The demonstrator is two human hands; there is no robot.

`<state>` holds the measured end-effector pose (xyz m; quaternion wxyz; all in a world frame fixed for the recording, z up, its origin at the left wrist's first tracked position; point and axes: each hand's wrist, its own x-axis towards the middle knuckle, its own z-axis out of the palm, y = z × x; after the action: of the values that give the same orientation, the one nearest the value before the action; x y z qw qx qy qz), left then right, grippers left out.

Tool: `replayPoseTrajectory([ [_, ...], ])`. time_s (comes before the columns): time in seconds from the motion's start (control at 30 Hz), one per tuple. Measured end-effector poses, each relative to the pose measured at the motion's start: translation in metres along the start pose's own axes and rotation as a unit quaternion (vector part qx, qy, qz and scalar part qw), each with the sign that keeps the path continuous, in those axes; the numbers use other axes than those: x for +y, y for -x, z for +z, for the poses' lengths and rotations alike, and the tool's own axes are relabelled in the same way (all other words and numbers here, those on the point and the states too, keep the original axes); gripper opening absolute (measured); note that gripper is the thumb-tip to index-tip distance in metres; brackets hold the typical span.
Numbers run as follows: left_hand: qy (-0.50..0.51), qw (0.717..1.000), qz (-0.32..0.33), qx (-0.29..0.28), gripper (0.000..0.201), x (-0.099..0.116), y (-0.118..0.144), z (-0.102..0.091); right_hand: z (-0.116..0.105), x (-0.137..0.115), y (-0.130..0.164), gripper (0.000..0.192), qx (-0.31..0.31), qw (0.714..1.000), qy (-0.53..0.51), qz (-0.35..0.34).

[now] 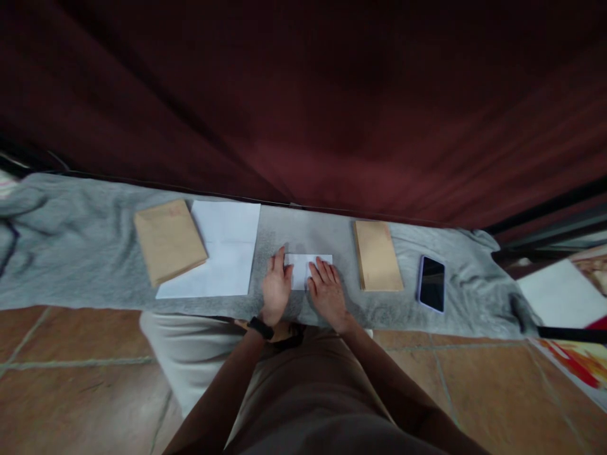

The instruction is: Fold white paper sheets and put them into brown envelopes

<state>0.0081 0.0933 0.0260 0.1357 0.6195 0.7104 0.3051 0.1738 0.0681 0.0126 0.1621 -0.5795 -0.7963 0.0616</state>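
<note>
Both my hands lie flat on a small folded white paper [307, 268] in the middle of the bench [85, 253], which is covered with a grey cloth [61, 234]. My left hand [275, 284] rests on the paper's left end, fingers [279, 260] stretched and together, palm down, gripping nothing. My right hand [327, 292] presses on the paper's right part, fingers spread loosely over it, also unclenched, so the paper is pinned under both hands rather than pinched. A black band [260, 327] sits on my left wrist.

Toward the left of the bench a larger white sheet [227, 253] lies flat, and a brown envelope [169, 240] lies tilted over its left side, touching it. I cannot tell whether anything is inside that envelope. To the right of my hands, just beside them, lies a stack of brown envelopes [378, 255], shut, contents hidden. Further right, near the stack but apart from it, a phone [431, 283] lies face up with a dark screen. A dark red curtain [303, 95] hangs behind the far edge
</note>
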Motion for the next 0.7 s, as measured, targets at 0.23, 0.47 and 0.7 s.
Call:
replayPoseTrajectory([
  [0.23,-0.099,0.978,0.174,-0.057,0.055,0.013,0.036,0.010,0.000,0.001,0.000,0.050,-0.006,1.000,-0.013,0.002],
  [0.47,-0.147,0.968,0.181,-0.088,0.057,0.010,0.045,0.022,0.001,0.007,-0.017,0.047,0.019,0.995,-0.092,0.037],
  [0.7,-0.148,0.964,0.202,-0.089,0.063,0.004,0.036,0.023,0.007,-0.002,-0.026,0.048,-0.009,0.998,-0.044,-0.047],
])
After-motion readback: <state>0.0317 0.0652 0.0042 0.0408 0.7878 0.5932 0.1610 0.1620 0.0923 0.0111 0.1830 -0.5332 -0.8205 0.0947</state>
